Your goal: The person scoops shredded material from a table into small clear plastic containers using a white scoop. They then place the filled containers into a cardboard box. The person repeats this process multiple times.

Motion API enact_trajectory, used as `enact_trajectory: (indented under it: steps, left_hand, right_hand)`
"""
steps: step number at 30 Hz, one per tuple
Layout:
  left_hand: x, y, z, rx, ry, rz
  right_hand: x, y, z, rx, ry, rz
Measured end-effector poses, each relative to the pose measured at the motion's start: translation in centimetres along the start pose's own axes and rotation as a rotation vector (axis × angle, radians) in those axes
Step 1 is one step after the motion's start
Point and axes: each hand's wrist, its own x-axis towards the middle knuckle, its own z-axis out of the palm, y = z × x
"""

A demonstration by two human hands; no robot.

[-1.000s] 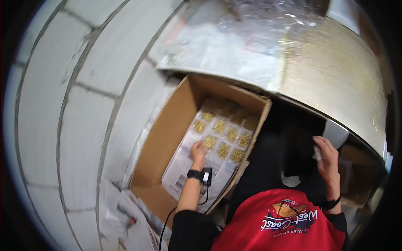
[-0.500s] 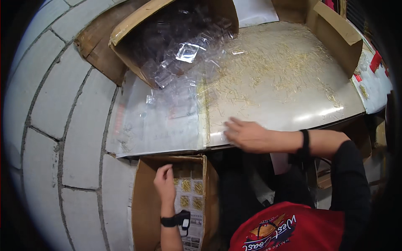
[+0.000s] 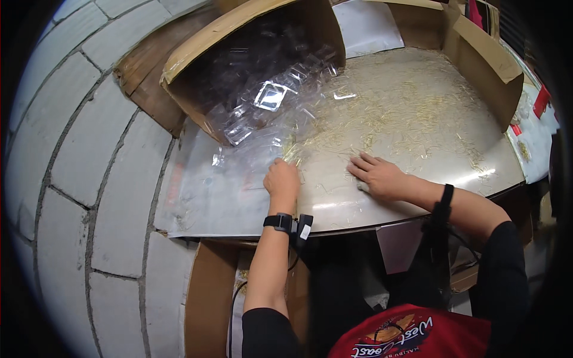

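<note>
My left hand (image 3: pixel 282 182) is curled at the seam where the white covering (image 3: pixel 221 200) meets the smooth beige table surface (image 3: pixel 340 218). Whatever its fingers might hold is hidden. Clear plastic cases (image 3: pixel 271 95) spill from a tipped cardboard box just beyond it. Over the beige surface my right hand (image 3: pixel 382 177) lies palm down, its fingers stretched out and slightly apart. Just past its fingertips lie thin gold-coloured wire pieces (image 3: pixel 406 113), scattered widely; they look like small pins, but their exact kind is too small to tell.
The tipped cardboard box (image 3: pixel 197 45) stands at the back left beside a block wall (image 3: pixel 113 179). A cardboard flap (image 3: pixel 486 71) borders the right side. Below the table's front edge, an open cardboard box (image 3: pixel 209 286) sits partly under my left arm.
My left hand has moved up from above the lower box, with its filled clear cases, onto the table. My right hand has shifted right and farther in. The view has tilted slightly.
</note>
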Motion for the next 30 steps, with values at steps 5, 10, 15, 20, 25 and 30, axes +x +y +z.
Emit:
enact_trajectory:
  steps: [5,10,15,20,25,30]
  left_hand:
    - [3.0,-1.5,2.8,-0.072,0.093,-0.068]
    - [3.8,-2.9,1.5,-0.38,0.045,-0.158]
    - [2.2,-3.6,-1.1,-0.618,0.164,-0.114]
    - [0.0,-3.6,-0.4,-0.943,-0.036,-0.207]
    - [-5.1,-0.7,-0.1,-1.245,-0.202,-0.281]
    - [-10.3,1.8,0.8,-1.385,-0.296,-0.247]
  right_hand:
    - [0.3,0.5,-0.6,0.035,0.102,-0.029]
    - [8.1,-2.7,1.3,0.11,0.033,-0.128]
    - [11.2,-2.0,2.3,-0.083,0.061,-0.079]
    - [4.8,0.3,1.6,0.03,0.043,0.242]
    - [-3.8,1.0,-0.4,0.33,0.099,0.209]
    - [-10.3,-2.2,-1.7,0.68,0.576,0.39]
